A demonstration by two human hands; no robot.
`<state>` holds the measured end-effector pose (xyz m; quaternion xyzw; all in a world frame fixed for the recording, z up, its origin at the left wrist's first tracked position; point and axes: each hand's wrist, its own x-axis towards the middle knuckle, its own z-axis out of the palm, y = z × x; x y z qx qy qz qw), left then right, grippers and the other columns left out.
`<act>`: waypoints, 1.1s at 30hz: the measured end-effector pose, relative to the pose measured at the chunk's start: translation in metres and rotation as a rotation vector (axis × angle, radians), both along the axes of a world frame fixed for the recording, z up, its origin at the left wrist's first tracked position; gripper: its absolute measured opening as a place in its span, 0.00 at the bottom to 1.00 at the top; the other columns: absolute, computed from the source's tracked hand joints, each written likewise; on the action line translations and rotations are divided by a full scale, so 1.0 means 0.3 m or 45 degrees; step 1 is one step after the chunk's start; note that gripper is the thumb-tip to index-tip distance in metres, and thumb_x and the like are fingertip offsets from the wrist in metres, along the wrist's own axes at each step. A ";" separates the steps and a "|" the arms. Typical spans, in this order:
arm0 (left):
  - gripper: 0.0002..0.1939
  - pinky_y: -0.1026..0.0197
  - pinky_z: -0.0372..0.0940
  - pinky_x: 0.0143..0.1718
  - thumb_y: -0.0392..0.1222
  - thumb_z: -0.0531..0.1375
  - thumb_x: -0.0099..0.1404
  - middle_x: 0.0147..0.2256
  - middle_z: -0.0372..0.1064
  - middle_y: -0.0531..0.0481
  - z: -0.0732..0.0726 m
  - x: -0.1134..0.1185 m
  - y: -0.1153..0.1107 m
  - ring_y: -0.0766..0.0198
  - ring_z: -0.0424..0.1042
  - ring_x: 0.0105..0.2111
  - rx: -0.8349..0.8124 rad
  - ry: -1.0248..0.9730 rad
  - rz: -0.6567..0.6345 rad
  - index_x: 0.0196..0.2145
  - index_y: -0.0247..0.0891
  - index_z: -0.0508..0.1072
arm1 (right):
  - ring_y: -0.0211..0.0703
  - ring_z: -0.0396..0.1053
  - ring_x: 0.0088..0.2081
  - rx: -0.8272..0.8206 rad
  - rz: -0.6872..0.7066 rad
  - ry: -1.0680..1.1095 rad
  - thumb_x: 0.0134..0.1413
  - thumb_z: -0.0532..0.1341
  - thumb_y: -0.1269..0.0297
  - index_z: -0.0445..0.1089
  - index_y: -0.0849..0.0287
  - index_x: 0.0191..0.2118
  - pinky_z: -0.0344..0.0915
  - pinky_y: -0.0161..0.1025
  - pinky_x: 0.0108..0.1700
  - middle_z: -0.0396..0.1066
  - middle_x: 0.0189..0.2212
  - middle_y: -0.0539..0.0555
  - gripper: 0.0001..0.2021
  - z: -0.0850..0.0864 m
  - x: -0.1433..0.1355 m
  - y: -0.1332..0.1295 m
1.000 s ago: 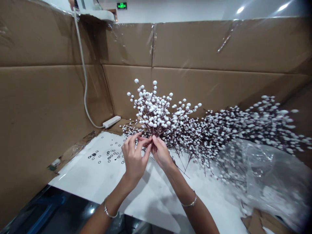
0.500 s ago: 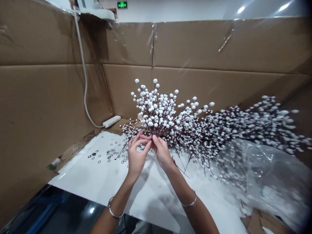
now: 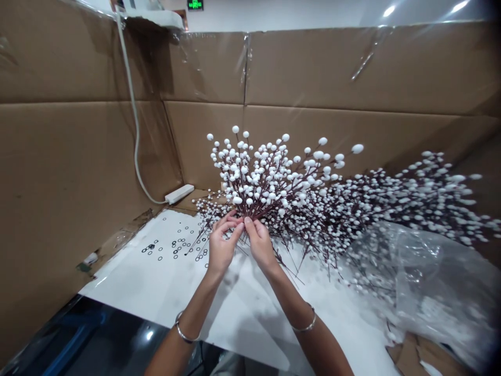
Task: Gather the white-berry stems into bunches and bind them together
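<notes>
A bunch of white-berry stems (image 3: 270, 175) fans upward over the middle of the white sheet. My left hand (image 3: 223, 245) pinches the base of the bunch from the left, thumb and fingertips together. From the right, my right hand (image 3: 258, 243) grips the same base, its thumb beside the left fingertips. The lower stem ends are mostly hidden by my hands. Behind and to the right lies a large pile of similar white-berry stems (image 3: 364, 209). Small black rings (image 3: 176, 244) are scattered left of my hands.
White sheet (image 3: 156, 287) covers the work surface. Cardboard walls (image 3: 313, 68) rise behind and left. A white power strip (image 3: 179, 194) with a cable sits at the back left corner. Clear plastic bag (image 3: 438, 282) and torn cardboard (image 3: 422, 355) lie at the right.
The bunch has spread wider, its berries reaching further left and right. My hands have drawn slightly closer together at its base.
</notes>
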<state>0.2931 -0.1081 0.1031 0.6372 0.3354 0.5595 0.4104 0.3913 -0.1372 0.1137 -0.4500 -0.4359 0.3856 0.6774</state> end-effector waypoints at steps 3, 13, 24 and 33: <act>0.08 0.50 0.52 0.61 0.45 0.60 0.63 0.52 0.69 0.43 0.005 0.008 -0.016 0.55 0.61 0.59 0.110 0.026 0.068 0.35 0.38 0.76 | 0.41 0.71 0.41 -0.033 -0.006 0.026 0.55 0.58 0.49 0.72 0.61 0.37 0.64 0.39 0.51 0.74 0.37 0.56 0.19 -0.001 0.004 0.001; 0.06 0.45 0.52 0.60 0.42 0.59 0.65 0.51 0.70 0.45 0.015 0.011 -0.031 0.55 0.60 0.59 0.322 0.085 0.132 0.35 0.40 0.75 | 0.40 0.70 0.42 -0.072 -0.020 0.123 0.53 0.59 0.46 0.70 0.62 0.38 0.64 0.37 0.50 0.73 0.39 0.55 0.21 0.000 -0.001 -0.011; 0.05 0.45 0.55 0.59 0.39 0.58 0.66 0.59 0.61 0.47 0.019 -0.009 -0.044 0.56 0.57 0.60 0.557 0.280 0.252 0.38 0.41 0.74 | 0.38 0.72 0.39 -0.050 0.078 0.222 0.54 0.58 0.46 0.66 0.59 0.36 0.67 0.35 0.44 0.74 0.37 0.54 0.18 0.012 -0.012 -0.022; 0.08 0.42 0.51 0.62 0.44 0.61 0.63 0.62 0.58 0.46 0.012 -0.013 -0.014 0.54 0.56 0.62 0.255 0.154 0.078 0.37 0.41 0.77 | 0.42 0.72 0.46 -0.015 0.111 0.113 0.59 0.54 0.49 0.68 0.60 0.40 0.67 0.39 0.51 0.74 0.44 0.58 0.18 0.018 -0.007 -0.031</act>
